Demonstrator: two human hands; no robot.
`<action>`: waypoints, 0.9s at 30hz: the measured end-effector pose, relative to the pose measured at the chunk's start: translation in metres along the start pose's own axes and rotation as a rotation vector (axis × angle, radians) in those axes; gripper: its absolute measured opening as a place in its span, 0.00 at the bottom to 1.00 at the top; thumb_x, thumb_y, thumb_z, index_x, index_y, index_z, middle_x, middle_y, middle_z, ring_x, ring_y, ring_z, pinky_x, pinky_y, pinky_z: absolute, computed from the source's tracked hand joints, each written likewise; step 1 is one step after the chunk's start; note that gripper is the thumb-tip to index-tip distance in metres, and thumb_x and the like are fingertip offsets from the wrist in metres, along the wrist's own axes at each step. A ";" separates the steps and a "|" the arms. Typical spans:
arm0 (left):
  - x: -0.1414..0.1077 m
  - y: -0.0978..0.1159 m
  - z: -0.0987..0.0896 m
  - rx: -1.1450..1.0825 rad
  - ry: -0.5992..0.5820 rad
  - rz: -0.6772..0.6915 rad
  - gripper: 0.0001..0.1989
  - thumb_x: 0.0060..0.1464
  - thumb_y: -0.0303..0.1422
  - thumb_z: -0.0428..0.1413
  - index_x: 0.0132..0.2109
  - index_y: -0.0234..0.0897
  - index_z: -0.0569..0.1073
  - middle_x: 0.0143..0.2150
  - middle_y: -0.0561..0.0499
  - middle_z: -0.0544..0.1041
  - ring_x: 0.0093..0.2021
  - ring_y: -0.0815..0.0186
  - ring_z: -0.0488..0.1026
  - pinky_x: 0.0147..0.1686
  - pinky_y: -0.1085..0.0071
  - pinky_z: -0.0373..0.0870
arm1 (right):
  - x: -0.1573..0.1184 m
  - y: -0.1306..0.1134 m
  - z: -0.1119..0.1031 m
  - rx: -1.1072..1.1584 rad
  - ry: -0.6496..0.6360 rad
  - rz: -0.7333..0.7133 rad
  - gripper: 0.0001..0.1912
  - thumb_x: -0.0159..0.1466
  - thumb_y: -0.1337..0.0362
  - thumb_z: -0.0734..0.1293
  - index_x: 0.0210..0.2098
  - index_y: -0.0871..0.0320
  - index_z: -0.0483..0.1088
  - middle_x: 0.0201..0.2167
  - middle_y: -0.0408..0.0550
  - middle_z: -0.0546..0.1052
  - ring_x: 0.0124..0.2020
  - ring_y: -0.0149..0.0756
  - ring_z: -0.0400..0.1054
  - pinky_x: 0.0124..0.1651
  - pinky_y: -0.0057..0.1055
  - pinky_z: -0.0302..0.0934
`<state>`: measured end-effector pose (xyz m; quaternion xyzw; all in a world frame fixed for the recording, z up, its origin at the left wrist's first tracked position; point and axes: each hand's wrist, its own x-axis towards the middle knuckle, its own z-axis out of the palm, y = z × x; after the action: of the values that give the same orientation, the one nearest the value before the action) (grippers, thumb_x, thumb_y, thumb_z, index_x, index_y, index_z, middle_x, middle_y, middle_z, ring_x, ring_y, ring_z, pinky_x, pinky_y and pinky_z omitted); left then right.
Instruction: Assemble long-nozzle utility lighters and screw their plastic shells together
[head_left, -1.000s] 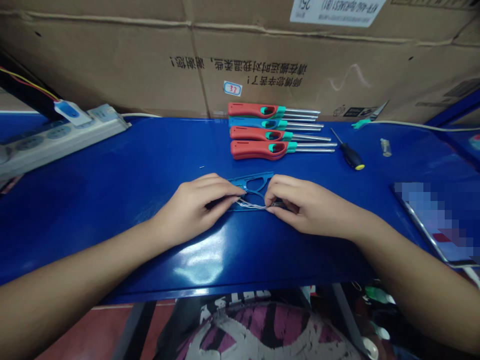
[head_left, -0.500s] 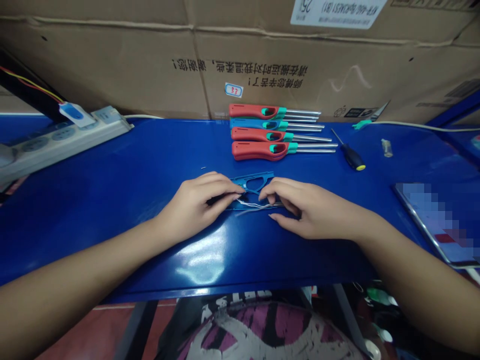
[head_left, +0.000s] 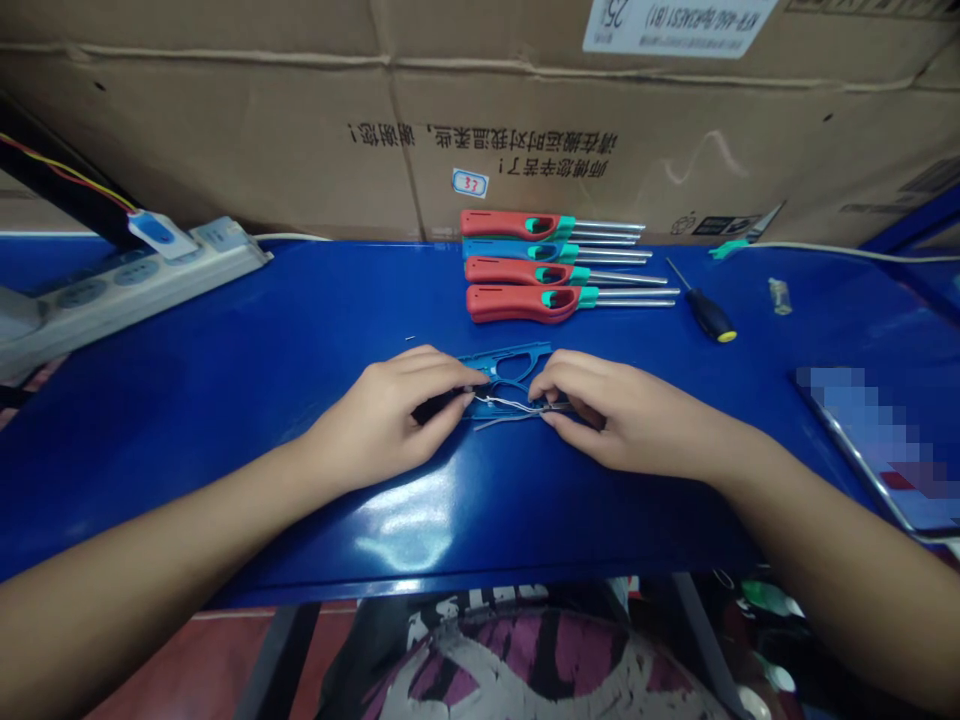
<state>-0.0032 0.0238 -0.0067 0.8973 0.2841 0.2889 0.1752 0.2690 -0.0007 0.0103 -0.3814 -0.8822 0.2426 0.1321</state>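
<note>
Left hand (head_left: 401, 410) was curled inward, its thumb and forefinger pinched on a small dark part (head_left: 470, 388) mostly covered by the fingertips. From there, loose white wires (head_left: 506, 403) were strung to the right hand (head_left: 611, 410), by whose thumb and forefinger they were pinched, the other fingers being bent inward. Between the hands, a blue plastic shell (head_left: 511, 351) was laid on the bench (head_left: 225, 350), shaped with a rounded loop; its left end was hidden by the left hand. Below the wires, a thin, pale sleeve (head_left: 506, 423) was seen. Light was reflected by the bench's glossy blue surface. Beyond, four lighters (head_left: 517, 268) were lined up, smooth-handled in red and blue, with slim metal tubes. A creased cardboard carton (head_left: 262, 140) was set behind them.
</note>
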 end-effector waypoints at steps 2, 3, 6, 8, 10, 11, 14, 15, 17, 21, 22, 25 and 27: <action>0.000 -0.001 0.000 0.010 0.003 -0.005 0.11 0.65 0.27 0.54 0.51 0.35 0.78 0.44 0.46 0.83 0.44 0.63 0.78 0.46 0.67 0.74 | -0.001 0.000 0.000 -0.005 -0.001 0.001 0.10 0.69 0.67 0.62 0.50 0.55 0.67 0.44 0.45 0.71 0.40 0.32 0.66 0.41 0.30 0.59; 0.000 -0.002 0.000 0.009 0.008 -0.009 0.11 0.65 0.27 0.55 0.50 0.36 0.79 0.44 0.47 0.83 0.43 0.63 0.78 0.47 0.67 0.74 | -0.001 0.000 0.001 -0.008 -0.004 0.004 0.10 0.69 0.67 0.62 0.50 0.55 0.68 0.44 0.45 0.71 0.40 0.32 0.66 0.41 0.30 0.60; 0.000 -0.004 0.001 -0.023 0.025 -0.044 0.09 0.64 0.28 0.56 0.47 0.36 0.80 0.42 0.48 0.83 0.43 0.64 0.79 0.46 0.68 0.74 | -0.001 0.001 0.001 -0.020 -0.008 0.015 0.10 0.70 0.66 0.61 0.50 0.54 0.68 0.45 0.46 0.72 0.40 0.33 0.67 0.41 0.31 0.60; -0.001 -0.004 0.002 -0.046 0.043 -0.065 0.08 0.63 0.28 0.58 0.46 0.36 0.81 0.42 0.48 0.84 0.42 0.65 0.79 0.45 0.69 0.75 | 0.000 0.001 0.002 -0.027 -0.006 0.015 0.11 0.70 0.65 0.61 0.50 0.54 0.68 0.45 0.46 0.72 0.40 0.34 0.67 0.41 0.32 0.61; -0.001 -0.004 0.003 -0.058 0.061 -0.065 0.07 0.63 0.28 0.59 0.45 0.36 0.81 0.41 0.48 0.84 0.41 0.65 0.80 0.44 0.69 0.75 | 0.000 0.002 0.002 -0.033 -0.006 0.006 0.11 0.70 0.65 0.61 0.50 0.55 0.68 0.46 0.47 0.72 0.41 0.34 0.68 0.42 0.32 0.61; -0.001 -0.003 0.003 -0.059 0.070 -0.059 0.07 0.62 0.28 0.59 0.45 0.36 0.81 0.40 0.48 0.84 0.41 0.65 0.79 0.43 0.69 0.75 | 0.000 0.002 0.002 -0.036 -0.005 0.003 0.11 0.70 0.65 0.61 0.50 0.55 0.68 0.46 0.47 0.72 0.41 0.34 0.68 0.43 0.32 0.61; -0.001 -0.002 0.002 -0.047 0.076 -0.045 0.06 0.62 0.28 0.59 0.43 0.36 0.82 0.39 0.49 0.84 0.40 0.65 0.79 0.42 0.69 0.75 | 0.000 0.002 0.002 -0.039 -0.003 0.002 0.11 0.70 0.65 0.60 0.50 0.54 0.68 0.46 0.47 0.72 0.41 0.34 0.68 0.44 0.32 0.62; -0.001 -0.002 0.002 -0.040 0.072 -0.040 0.06 0.62 0.28 0.59 0.43 0.36 0.82 0.39 0.49 0.84 0.39 0.65 0.79 0.42 0.69 0.75 | -0.001 0.003 0.002 -0.038 -0.003 0.003 0.11 0.70 0.65 0.60 0.50 0.54 0.68 0.46 0.47 0.72 0.41 0.34 0.68 0.44 0.32 0.62; -0.001 -0.001 0.002 -0.025 0.068 -0.025 0.06 0.62 0.27 0.59 0.43 0.36 0.82 0.38 0.49 0.84 0.39 0.65 0.79 0.42 0.69 0.75 | -0.001 0.003 0.002 -0.037 -0.003 0.004 0.11 0.70 0.65 0.60 0.50 0.54 0.68 0.46 0.47 0.72 0.41 0.34 0.68 0.43 0.32 0.62; -0.001 -0.001 0.003 -0.008 0.124 0.012 0.06 0.62 0.26 0.59 0.43 0.34 0.81 0.38 0.48 0.84 0.38 0.65 0.78 0.41 0.68 0.75 | -0.001 0.003 0.002 -0.040 0.004 -0.003 0.11 0.70 0.65 0.60 0.50 0.55 0.68 0.46 0.47 0.72 0.41 0.34 0.68 0.43 0.32 0.63; -0.001 -0.001 0.003 -0.003 0.130 0.018 0.06 0.62 0.26 0.59 0.43 0.34 0.81 0.38 0.48 0.84 0.38 0.65 0.78 0.41 0.68 0.74 | -0.001 0.003 0.002 -0.041 0.004 -0.004 0.11 0.70 0.65 0.60 0.50 0.55 0.68 0.46 0.47 0.72 0.41 0.34 0.68 0.43 0.32 0.63; -0.001 -0.001 0.003 0.014 0.105 0.032 0.06 0.62 0.26 0.59 0.43 0.34 0.81 0.38 0.49 0.84 0.38 0.65 0.78 0.42 0.68 0.74 | -0.001 0.003 0.002 -0.048 0.000 -0.002 0.11 0.70 0.65 0.60 0.50 0.55 0.69 0.46 0.47 0.72 0.41 0.35 0.69 0.44 0.33 0.63; -0.001 -0.001 0.004 0.024 0.093 0.034 0.06 0.62 0.25 0.59 0.43 0.35 0.80 0.38 0.49 0.84 0.38 0.65 0.77 0.42 0.68 0.74 | 0.000 0.003 0.002 -0.052 -0.002 -0.002 0.11 0.70 0.65 0.60 0.50 0.55 0.68 0.46 0.47 0.72 0.41 0.35 0.69 0.44 0.33 0.63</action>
<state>-0.0016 0.0233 -0.0103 0.8896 0.2802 0.3299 0.1462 0.2701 0.0000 0.0066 -0.3834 -0.8888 0.2195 0.1216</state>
